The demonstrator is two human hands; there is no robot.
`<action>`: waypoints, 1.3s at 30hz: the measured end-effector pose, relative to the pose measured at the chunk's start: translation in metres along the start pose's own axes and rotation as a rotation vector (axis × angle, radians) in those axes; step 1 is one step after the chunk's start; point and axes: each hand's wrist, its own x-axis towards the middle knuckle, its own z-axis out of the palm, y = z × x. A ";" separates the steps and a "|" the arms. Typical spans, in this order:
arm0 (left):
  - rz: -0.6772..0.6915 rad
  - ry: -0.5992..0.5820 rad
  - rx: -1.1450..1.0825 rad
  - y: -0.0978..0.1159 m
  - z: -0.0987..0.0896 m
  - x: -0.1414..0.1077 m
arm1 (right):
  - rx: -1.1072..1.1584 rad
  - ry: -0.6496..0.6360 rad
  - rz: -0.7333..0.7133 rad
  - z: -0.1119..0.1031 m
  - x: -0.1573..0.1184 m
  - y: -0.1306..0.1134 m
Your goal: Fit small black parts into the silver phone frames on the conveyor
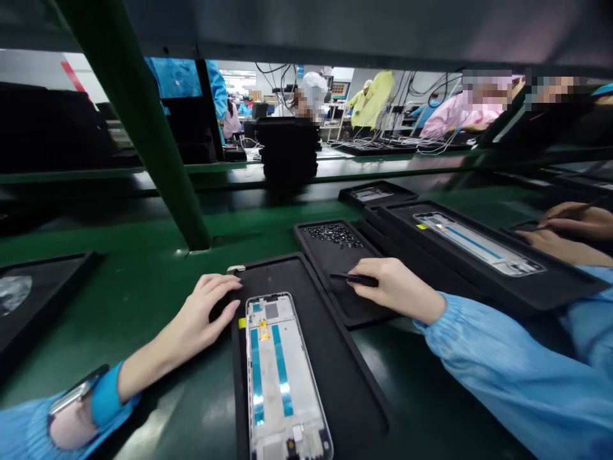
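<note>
My left hand (204, 313) rests at the left edge of a black tray (330, 364), fingers stretched out and thumb apart, holding nothing. Lying in that tray is a silver phone frame (282, 377) with blue strips and a yellow tab on its side. A small whitish piece (236, 269) sits at the tray's corner, by my left fingertips. My right hand (395, 284) is closed around black tweezers (361, 280), their tip pointing left. They are over a smaller black tray (330, 262), which has many tiny dark parts (334, 234) scattered at its far end.
To the right, another black tray (460, 271) carries a second phone frame (479, 243), near a co-worker's hands (569, 230). A green post (148, 134) slants down left of centre. Stacked black trays (290, 147) stand behind. An overhead panel (306, 32) spans the top.
</note>
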 end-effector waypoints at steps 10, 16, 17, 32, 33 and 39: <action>-0.170 -0.055 -0.116 0.022 -0.002 -0.010 | 0.620 -0.092 -0.103 0.032 0.060 -0.072; -0.286 -0.023 -0.266 0.020 0.008 -0.004 | 0.965 -0.174 -0.032 0.055 0.062 -0.100; -0.290 -0.022 -0.287 0.019 0.009 -0.004 | 0.984 -0.176 -0.021 0.056 0.061 -0.100; -0.195 -0.035 -0.252 0.019 0.008 0.000 | 0.775 -0.045 -0.174 0.053 0.058 -0.102; -0.191 -0.040 -0.245 0.019 0.009 0.000 | 0.752 -0.030 -0.195 0.053 0.058 -0.102; -0.217 -0.069 -0.219 0.017 0.009 -0.002 | 0.651 -0.048 -0.229 0.047 0.057 -0.099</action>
